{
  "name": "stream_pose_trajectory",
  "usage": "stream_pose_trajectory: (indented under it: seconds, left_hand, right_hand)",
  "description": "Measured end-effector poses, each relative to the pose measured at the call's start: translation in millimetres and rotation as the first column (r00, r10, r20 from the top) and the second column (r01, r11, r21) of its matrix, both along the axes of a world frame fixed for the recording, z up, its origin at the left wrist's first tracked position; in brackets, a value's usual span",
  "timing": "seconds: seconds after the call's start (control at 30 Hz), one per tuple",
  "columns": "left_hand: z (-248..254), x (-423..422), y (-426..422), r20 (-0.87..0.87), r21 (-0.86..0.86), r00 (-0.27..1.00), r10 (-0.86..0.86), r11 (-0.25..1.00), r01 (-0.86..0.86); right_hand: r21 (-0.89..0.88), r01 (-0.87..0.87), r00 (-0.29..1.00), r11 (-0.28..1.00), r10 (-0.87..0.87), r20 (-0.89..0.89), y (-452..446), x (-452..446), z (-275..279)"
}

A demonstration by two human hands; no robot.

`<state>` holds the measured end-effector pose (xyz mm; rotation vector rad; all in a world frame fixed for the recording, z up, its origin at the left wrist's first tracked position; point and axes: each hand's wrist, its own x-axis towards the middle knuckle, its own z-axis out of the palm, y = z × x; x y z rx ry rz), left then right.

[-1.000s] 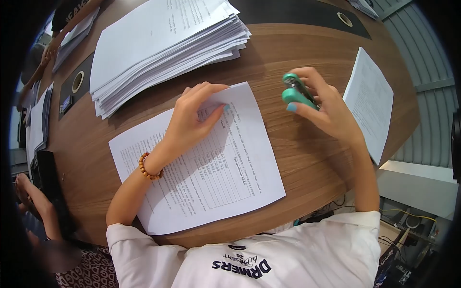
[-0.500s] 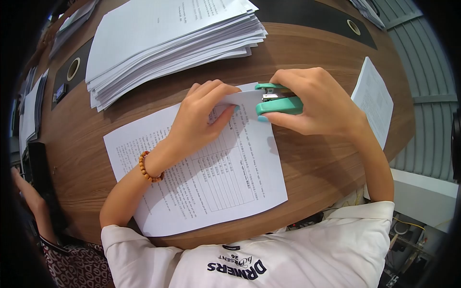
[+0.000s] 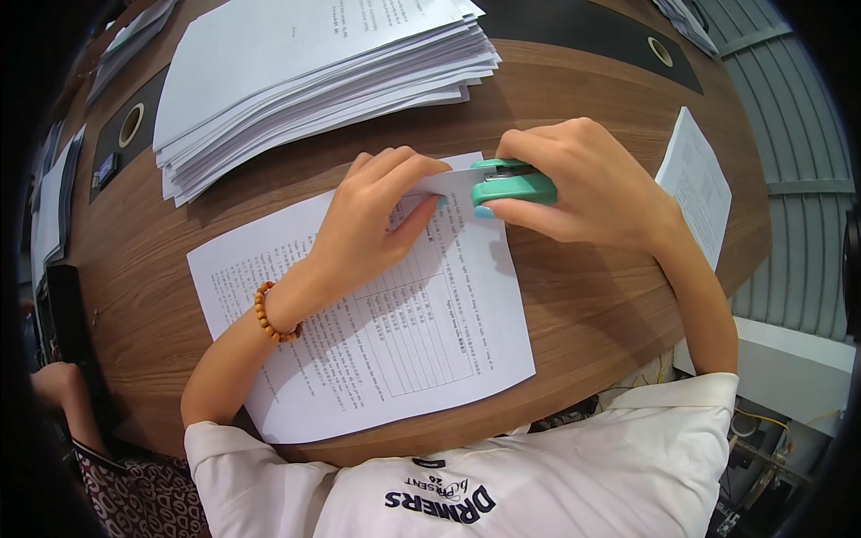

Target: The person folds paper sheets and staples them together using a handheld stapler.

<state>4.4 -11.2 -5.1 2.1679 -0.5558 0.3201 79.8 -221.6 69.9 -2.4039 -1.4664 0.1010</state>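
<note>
Wood-grain table (image 3: 574, 296) fills most of the view, ribbed grey panel (image 3: 794, 134) off to the right. Thick paper stack (image 3: 296, 90) sits beyond the hands, thin printed booklet (image 3: 704, 188) over on the right side, partly behind the right forearm.

Left hand (image 3: 381, 197): fingers curled together, thumb bent under, pinching the raised far edge of the printed sheets (image 3: 359, 359) between thumb and index finger. Bead bracelet (image 3: 273, 314) on that wrist, over the page.

Right hand (image 3: 587, 184): wrapped round the green stapler (image 3: 520, 189), thumb along the underside, fingers over the top arm. Grip is closed on it, rear end inside the palm.

Stapler is at the sheets' far right corner, just right of the left fingertips. Long axis runs roughly left-right, mouth pointing left, raised paper edge between its two arms. Can't really tell if the top arm is pressing on the paper; fingers cover most of it.

Sheets lie with long axis from near left up to far right, print lines running across the short way.
</note>
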Motion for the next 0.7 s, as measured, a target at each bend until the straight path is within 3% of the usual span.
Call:
stream_pose_trajectory:
  seconds: [0.43, 0.5, 0.57, 0.6, 0.63, 0.67, 0.7]
  left_hand:
    - [-2.2, -0.3, -0.2, 0.106, 0.053, 0.994, 0.000, 0.999, -0.006]
    - [7.5, -3.6, 4.0, 0.125, 0.078, 0.992, -0.034, 0.997, 0.024]
    - [24.9, -13.4, 9.9, 0.145, 0.102, 0.987, -0.068, 0.993, 0.054]
    - [36.7, -23.7, 13.3, 0.145, 0.137, 0.973, -0.178, 0.978, 0.159]
    - [47.7, -30.5, 18.4, 0.140, 0.172, 0.948, -0.286, 0.950, 0.261]
    - [56.5, -34.0, 26.9, 0.140, 0.174, 0.947, -0.288, 0.949, 0.263]
    - [64.3, -37.0, 39.4, -0.051, 0.189, 0.958, -0.283, 0.939, 0.288]
  right_hand:
    - [0.026, -0.027, 1.000, 0.999, 0.027, -0.010, -14.8, -2.7, -1.7]
    - [0.187, -0.006, 0.983, 0.982, 0.040, -0.181, -30.3, -1.8, 8.3]
    - [0.244, 0.175, 0.937, 0.954, -0.085, -0.340, -56.1, -1.5, 16.3]
    - [0.243, 0.176, 0.936, 0.954, -0.086, -0.340, -70.8, -1.5, 15.7]
    - [0.293, 0.306, 0.901, 0.906, -0.176, -0.398, -85.8, -1.4, 11.4]
    - [0.335, 0.431, 0.852, 0.838, -0.256, -0.456, -97.5, -2.6, 5.7]
    - [0.342, 0.430, 0.855, 0.835, -0.254, -0.453, -105.3, -4.4, -0.5]
